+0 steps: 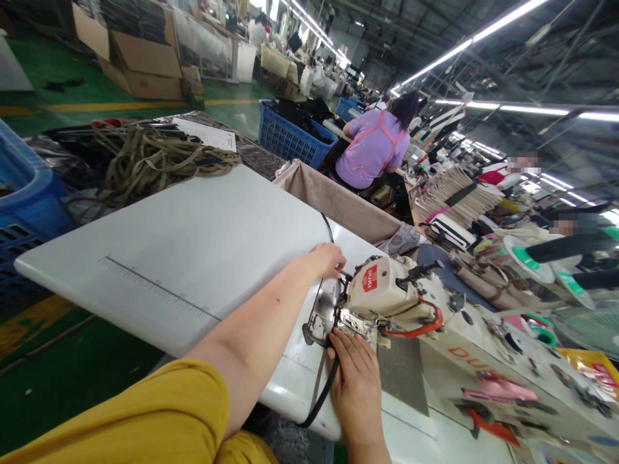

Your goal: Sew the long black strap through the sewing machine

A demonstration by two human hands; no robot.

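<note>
Holding a narrow black strip apparently pinched between thumb and fingers, the right hand is resting on the near side of the industrial sewing machine, touching its metal bed plate. The strip's near length is curving away toward the edge of the white tabletop, while another dark length is showing just past the left hand. The left fingers are bending in close behind the machine's stitching area; whether they are clamped on the strip, I cannot tell, and the stretch between the hands is hidden. Doing this well probably means the right hand is steering lightly, the strip is lying flat and untwisted, the left is guiding without tugging, and all fingertips are staying clear of the needle.
</note>
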